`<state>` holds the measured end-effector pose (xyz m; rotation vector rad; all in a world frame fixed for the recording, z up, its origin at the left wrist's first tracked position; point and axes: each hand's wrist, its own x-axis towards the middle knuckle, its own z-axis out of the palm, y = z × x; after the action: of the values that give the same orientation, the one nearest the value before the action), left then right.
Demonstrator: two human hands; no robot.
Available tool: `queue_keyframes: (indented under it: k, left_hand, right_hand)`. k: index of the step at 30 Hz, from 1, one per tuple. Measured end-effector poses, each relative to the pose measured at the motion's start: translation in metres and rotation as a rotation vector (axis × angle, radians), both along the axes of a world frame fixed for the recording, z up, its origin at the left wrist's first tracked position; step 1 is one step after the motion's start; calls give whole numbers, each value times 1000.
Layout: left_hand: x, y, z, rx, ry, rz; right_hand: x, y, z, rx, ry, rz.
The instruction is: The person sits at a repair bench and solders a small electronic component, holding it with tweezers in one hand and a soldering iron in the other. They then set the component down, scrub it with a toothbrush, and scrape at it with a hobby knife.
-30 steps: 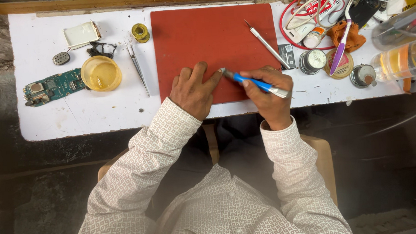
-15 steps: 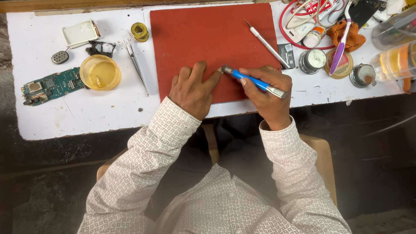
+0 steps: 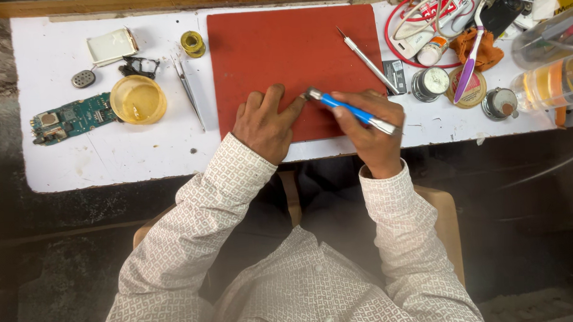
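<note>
A green circuit board (image 3: 69,118) and a yellow dish (image 3: 138,99) lie at the left of the white table (image 3: 108,154). On the red mat (image 3: 282,47) the left hand (image 3: 266,125) rests with loose, spread fingers holding nothing visible, its forefinger touching the tip of the blue-handled tool (image 3: 351,111). The right hand (image 3: 371,129) has its fingers clenched around that tool

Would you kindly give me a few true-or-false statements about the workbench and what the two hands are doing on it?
1. The right hand holds a blue-handled tool. True.
2. The left hand rests on the red mat. True.
3. The green circuit board lies on the red mat. False: it lies on the white tabletop, left of the mat.
4. The yellow dish sits to the right of the mat. False: it sits to its left, beside the circuit board.
5. The tweezers lie untouched, left of the mat. True.
</note>
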<state>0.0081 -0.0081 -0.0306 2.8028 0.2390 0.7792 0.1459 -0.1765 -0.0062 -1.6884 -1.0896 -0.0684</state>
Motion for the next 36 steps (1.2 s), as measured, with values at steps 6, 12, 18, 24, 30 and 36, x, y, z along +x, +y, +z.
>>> queue_keyframes:
  k: [6, 12, 18, 24, 30, 36]
  left_hand:
    - [1, 2, 0, 3, -7, 0]
    - [1, 1, -1, 18, 15, 3]
    - [1, 1, -1, 12, 17, -1]
    - [2, 1, -1, 12, 19, 4]
    - [1, 3, -2, 2, 6, -4]
    - [2, 1, -3, 14, -2, 4]
  right_hand:
    - [-2, 0, -2, 23, 105, 14]
    - [0, 0, -1, -20, 33, 4]
    - [-2, 2, -3, -59, 67, -37]
    - [-1, 0, -2, 40, 59, 22]
    - [-1, 0, -2, 35, 126, 16]
    - [-2, 1, -5, -40, 59, -30]
